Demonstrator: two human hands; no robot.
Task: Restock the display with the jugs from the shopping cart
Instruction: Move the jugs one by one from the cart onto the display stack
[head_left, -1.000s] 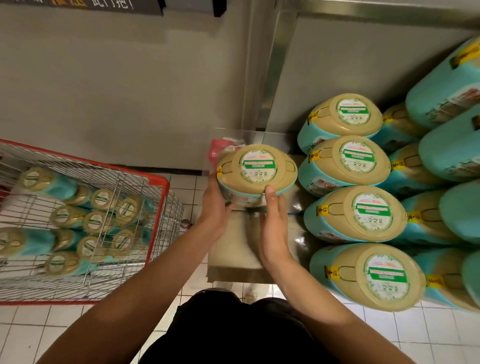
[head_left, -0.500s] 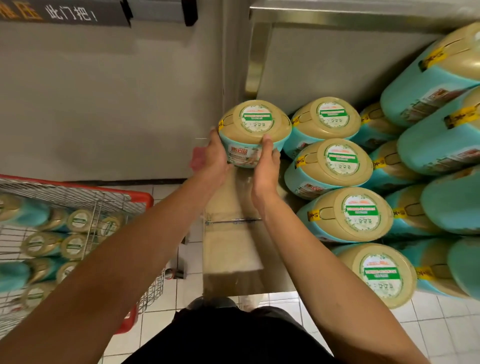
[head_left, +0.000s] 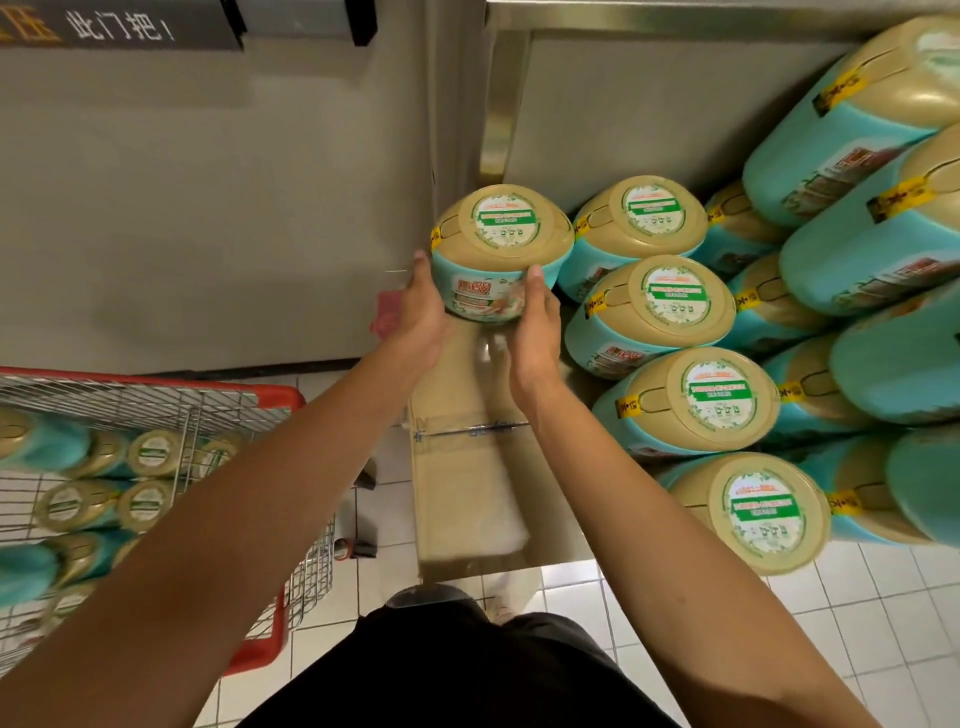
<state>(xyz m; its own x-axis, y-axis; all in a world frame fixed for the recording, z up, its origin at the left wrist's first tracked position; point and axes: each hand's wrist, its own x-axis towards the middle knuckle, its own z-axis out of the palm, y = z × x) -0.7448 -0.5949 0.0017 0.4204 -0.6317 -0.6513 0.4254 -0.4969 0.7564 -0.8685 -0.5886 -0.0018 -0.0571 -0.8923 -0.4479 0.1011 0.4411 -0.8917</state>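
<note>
A teal jug with a tan bottom (head_left: 501, 244) lies on its side, bottom towards me, held between both hands at the left end of the display's back row. My left hand (head_left: 422, 312) grips its left side and my right hand (head_left: 535, 327) grips its right side, thumb up on the rim. It sits just left of the stacked jugs (head_left: 675, 312) on the steel display shelf (head_left: 467, 467). The red shopping cart (head_left: 156, 467) at lower left holds several more jugs.
A steel back panel (head_left: 623, 104) and frame post rise behind the display. A grey wall is to the left. More jugs are piled high at the right edge (head_left: 857, 234). White floor tiles lie below, and a pink object (head_left: 387, 312) shows behind my left hand.
Both hands have carried the jug up and back from the shelf's front, bringing it level with the rear jug of the stack. The cart has slid lower left in view.
</note>
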